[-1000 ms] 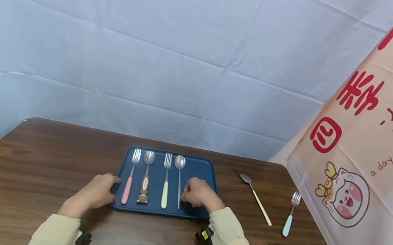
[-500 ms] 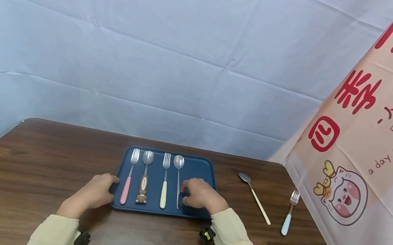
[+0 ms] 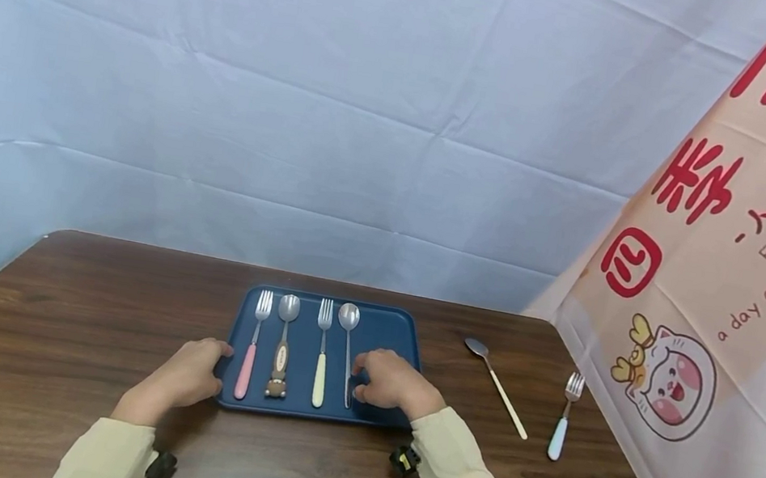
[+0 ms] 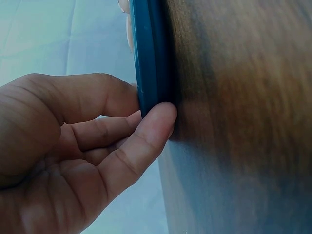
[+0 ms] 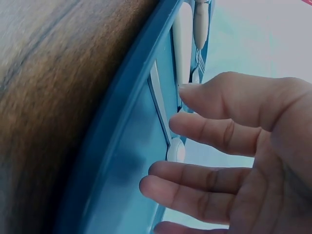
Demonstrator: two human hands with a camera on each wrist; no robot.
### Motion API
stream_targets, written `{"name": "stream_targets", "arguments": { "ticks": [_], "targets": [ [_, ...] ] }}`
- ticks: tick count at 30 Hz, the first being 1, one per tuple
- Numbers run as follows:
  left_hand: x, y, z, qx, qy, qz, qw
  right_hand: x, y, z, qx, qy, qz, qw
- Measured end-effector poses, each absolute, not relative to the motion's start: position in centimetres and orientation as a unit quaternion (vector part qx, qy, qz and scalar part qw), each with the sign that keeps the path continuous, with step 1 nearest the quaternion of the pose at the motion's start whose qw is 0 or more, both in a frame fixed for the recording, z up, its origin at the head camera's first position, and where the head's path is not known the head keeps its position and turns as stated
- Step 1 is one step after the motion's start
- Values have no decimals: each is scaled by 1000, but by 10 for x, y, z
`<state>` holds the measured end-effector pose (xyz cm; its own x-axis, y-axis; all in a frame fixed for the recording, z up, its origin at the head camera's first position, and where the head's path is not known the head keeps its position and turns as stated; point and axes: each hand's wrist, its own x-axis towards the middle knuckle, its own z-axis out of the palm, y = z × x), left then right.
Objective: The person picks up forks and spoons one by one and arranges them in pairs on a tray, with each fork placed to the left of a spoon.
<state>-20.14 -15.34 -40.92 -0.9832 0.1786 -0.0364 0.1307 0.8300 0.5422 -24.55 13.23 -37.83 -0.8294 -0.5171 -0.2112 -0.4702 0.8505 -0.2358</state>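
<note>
1. The landmark is the blue tray, which lies flat on the brown counter.
2. The silver spoon lies inside the tray, to the right of its middle. Its bowl points to the far rim and its handle end comes close to the near rim, so the long axis runs nearly straight across the tray, a little slanted.
3. The right hand is over the right part of the tray and is the nearer of the two hands to this spoon; the handle lies just to its left. Its fingers are apart, slightly bent, and grip nothing. Whether one fingertip touches the handle, I cannot tell.
4. The left hand is at the left edge of the tray, near the front corner, and pinches the rim between thumb and finger.
5. To the left of the silver spoon, inside the tray, are the yellow-handled fork, the brown bear spoon and the pink-handled fork, almost parallel.
6. Outside the tray, on its right, are the cream-handled spoon and, farther, the light-blue-handled fork.
</note>
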Motion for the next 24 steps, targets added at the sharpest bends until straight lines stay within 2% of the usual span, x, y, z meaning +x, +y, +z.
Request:
{"name": "stream_targets", "arguments": {
  "ticks": [14, 24],
  "targets": [
    [-202, -153, -409, 76, 956, 280, 48, -245, 159, -379, -252, 954, -109, 122],
    [-202, -153, -409, 76, 956, 279, 47, -244, 184, -377, -211, 961, -139, 115]
  ]
}}
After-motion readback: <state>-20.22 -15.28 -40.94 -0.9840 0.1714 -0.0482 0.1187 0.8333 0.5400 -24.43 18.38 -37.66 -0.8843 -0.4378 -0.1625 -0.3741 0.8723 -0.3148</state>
